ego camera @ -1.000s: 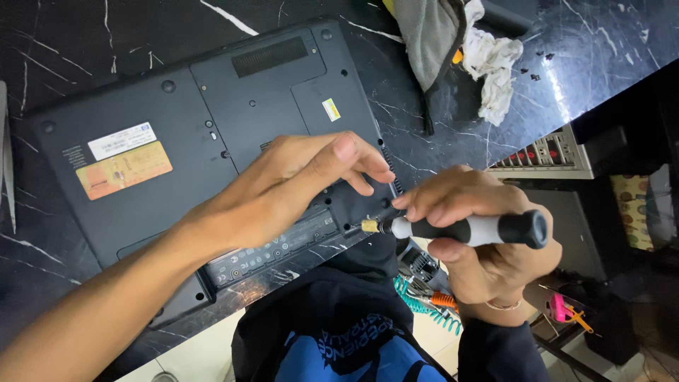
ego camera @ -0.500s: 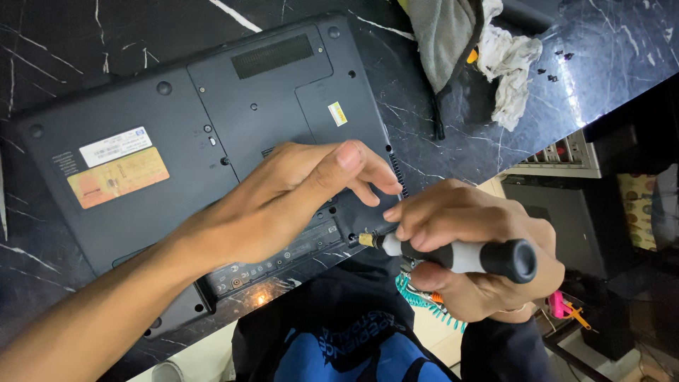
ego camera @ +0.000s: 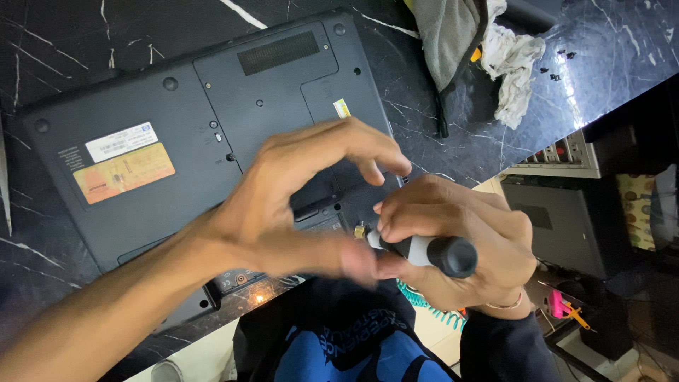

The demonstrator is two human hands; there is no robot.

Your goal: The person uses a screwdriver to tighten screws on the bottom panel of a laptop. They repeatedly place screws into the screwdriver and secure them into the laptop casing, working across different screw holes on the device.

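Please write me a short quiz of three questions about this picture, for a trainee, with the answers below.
1. True or false: the laptop lies with its underside facing up.
2. Which hand holds the screwdriver? A) left B) right C) neither
3. What lies on the dark marble table beyond the laptop's far right corner?

Key:
1. True.
2. B: the right hand grips it; the left hand hovers over the laptop's near edge.
3. A grey cloth and a white rag.
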